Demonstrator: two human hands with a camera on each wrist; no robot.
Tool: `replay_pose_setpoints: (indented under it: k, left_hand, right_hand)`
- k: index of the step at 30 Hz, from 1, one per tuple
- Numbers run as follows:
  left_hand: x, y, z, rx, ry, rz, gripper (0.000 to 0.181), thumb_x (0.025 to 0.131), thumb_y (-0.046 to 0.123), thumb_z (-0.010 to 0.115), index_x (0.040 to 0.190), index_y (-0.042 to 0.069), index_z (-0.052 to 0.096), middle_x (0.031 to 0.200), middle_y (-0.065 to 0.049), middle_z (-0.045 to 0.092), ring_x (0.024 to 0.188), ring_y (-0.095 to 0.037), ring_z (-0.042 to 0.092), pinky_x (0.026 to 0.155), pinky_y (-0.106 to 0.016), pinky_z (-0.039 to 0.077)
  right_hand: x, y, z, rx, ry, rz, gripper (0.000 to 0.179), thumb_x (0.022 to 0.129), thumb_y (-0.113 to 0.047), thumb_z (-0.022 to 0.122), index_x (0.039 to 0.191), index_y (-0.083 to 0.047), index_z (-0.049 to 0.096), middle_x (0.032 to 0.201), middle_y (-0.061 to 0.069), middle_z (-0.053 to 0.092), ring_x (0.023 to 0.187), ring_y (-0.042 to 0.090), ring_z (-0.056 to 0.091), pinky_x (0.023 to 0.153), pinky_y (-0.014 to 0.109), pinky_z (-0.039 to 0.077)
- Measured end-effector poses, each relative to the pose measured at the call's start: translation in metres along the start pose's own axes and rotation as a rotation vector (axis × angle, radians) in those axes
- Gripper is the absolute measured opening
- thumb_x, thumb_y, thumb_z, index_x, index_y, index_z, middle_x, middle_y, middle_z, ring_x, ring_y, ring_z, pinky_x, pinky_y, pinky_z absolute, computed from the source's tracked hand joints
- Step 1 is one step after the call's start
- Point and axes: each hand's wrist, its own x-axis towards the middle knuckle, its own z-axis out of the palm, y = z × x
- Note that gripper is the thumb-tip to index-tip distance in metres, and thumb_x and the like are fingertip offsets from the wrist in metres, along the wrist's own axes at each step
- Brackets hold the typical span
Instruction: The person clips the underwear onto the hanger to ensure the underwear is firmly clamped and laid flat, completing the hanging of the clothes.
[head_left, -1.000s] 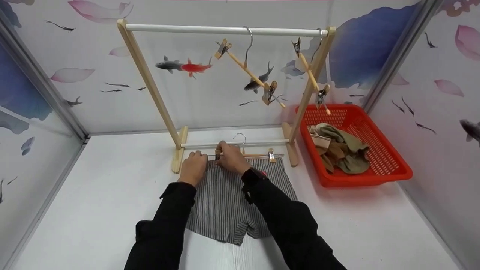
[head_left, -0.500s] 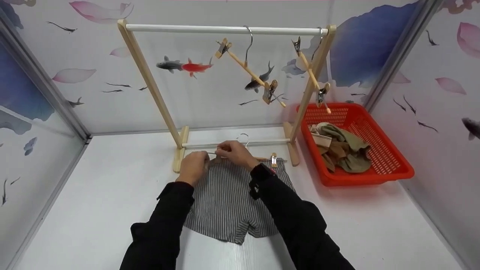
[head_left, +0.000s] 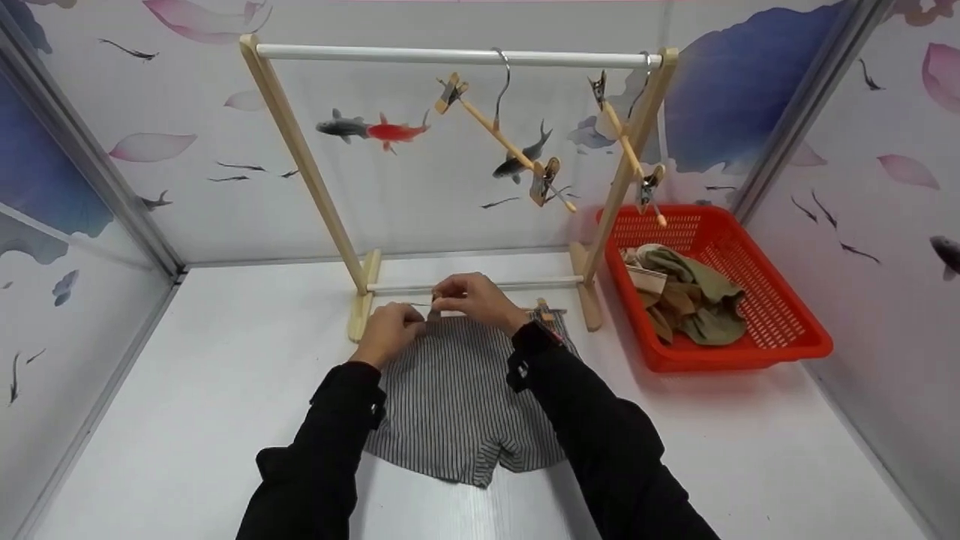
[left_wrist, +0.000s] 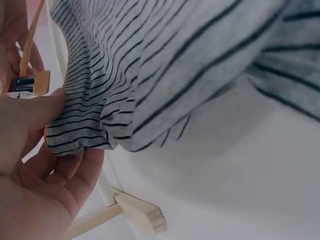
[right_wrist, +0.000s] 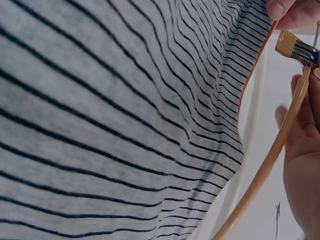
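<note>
Striped grey shorts (head_left: 450,397) lie on the white table, waistband toward the rack. My left hand (head_left: 386,335) pinches the waistband's left corner, thumb on top and fingers beneath in the left wrist view. My right hand (head_left: 480,301) holds a clip hanger by its left wooden clip (right_wrist: 296,49). That clip stands beside the waistband, apart from it in the right wrist view. The hanger's wooden bar (right_wrist: 270,165) slants past the cloth. At the shorts' right corner sits the other clip (head_left: 545,310); whether it grips the cloth is hard to tell. The right hand hides the hook.
A wooden rack with a white top rail (head_left: 390,52) stands behind the shorts. Two clip hangers hang there, one mid-rail (head_left: 499,135) and one near the right post (head_left: 622,139). A red basket (head_left: 780,330) with green and brown cloth (head_left: 694,300) stands right.
My right hand has risen slightly and shifted right, carrying the hanger's left end. The right clip has turned. My left hand has shifted slightly and now pinches the waistband corner.
</note>
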Motion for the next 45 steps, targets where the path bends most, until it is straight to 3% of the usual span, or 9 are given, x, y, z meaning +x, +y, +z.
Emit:
replay_pose_setpoints:
  k: [4,10,14,20,26,33,45]
  left_hand:
    - [0.001,-0.004,0.001,-0.115,0.005,-0.007,0.008,0.090,0.000,0.073,0.095,-0.005,0.077,0.094,-0.013,0.075,0.087,-0.029,0.069,0.080,-0.043,0.054]
    - [-0.003,-0.014,-0.002,-0.379,0.002,-0.112,0.021,0.093,0.005,0.074,0.112,-0.003,0.073,0.109,-0.016,0.073,0.096,-0.025,0.069,0.075,-0.029,0.053]
    - [-0.006,-0.020,-0.004,-0.488,-0.031,-0.097,0.025,0.095,0.004,0.071,0.119,-0.002,0.070,0.114,-0.018,0.072,0.101,-0.029,0.070,0.077,-0.028,0.053]
    - [-0.003,-0.023,-0.004,-0.648,0.031,-0.109,0.027,0.093,0.000,0.072,0.118,-0.007,0.068,0.117,-0.019,0.069,0.104,-0.027,0.068,0.079,-0.024,0.052]
    - [-0.005,-0.024,-0.006,-0.636,0.014,-0.151,0.027,0.094,0.003,0.073,0.119,-0.005,0.069,0.117,-0.018,0.070,0.100,-0.022,0.067,0.080,-0.023,0.052]
    - [-0.007,-0.025,-0.008,-0.582,-0.018,-0.172,0.026,0.094,0.005,0.073,0.118,-0.004,0.069,0.117,-0.016,0.069,0.094,-0.020,0.066,0.079,-0.024,0.051]
    - [-0.004,-0.021,-0.005,-0.480,-0.002,-0.108,0.018,0.090,0.002,0.075,0.108,-0.003,0.072,0.106,-0.013,0.072,0.096,-0.023,0.068,0.080,-0.026,0.053]
  right_hand:
    - [0.000,-0.001,-0.003,0.057,0.006,-0.028,0.018,0.097,-0.007,0.068,0.112,0.003,0.072,0.109,0.019,0.070,0.099,0.033,0.067,0.090,0.038,0.053]
    - [0.000,-0.012,-0.003,0.125,-0.018,-0.045,0.017,0.097,-0.001,0.066,0.111,0.007,0.072,0.109,0.022,0.069,0.099,0.030,0.068,0.090,0.037,0.054]
    - [0.003,-0.008,-0.001,0.136,-0.019,-0.015,0.018,0.096,-0.005,0.068,0.110,0.006,0.072,0.107,0.015,0.071,0.098,0.024,0.068,0.090,0.036,0.055]
    - [0.009,-0.004,0.003,0.145,-0.032,0.033,0.019,0.095,-0.009,0.071,0.109,0.003,0.075,0.105,0.013,0.073,0.094,0.018,0.069,0.086,0.032,0.055]
    - [0.007,0.000,0.009,0.107,-0.031,-0.018,0.022,0.097,-0.004,0.068,0.114,0.009,0.071,0.107,0.021,0.072,0.092,0.021,0.069,0.080,0.027,0.052]
    - [0.006,-0.002,0.015,0.050,-0.056,0.031,0.029,0.099,-0.012,0.067,0.122,0.006,0.069,0.109,0.015,0.072,0.099,0.021,0.068,0.086,0.029,0.052]
    - [0.003,-0.011,0.014,-0.026,-0.067,0.107,0.036,0.099,-0.020,0.069,0.128,0.000,0.068,0.116,0.011,0.071,0.105,0.021,0.067,0.091,0.035,0.053]
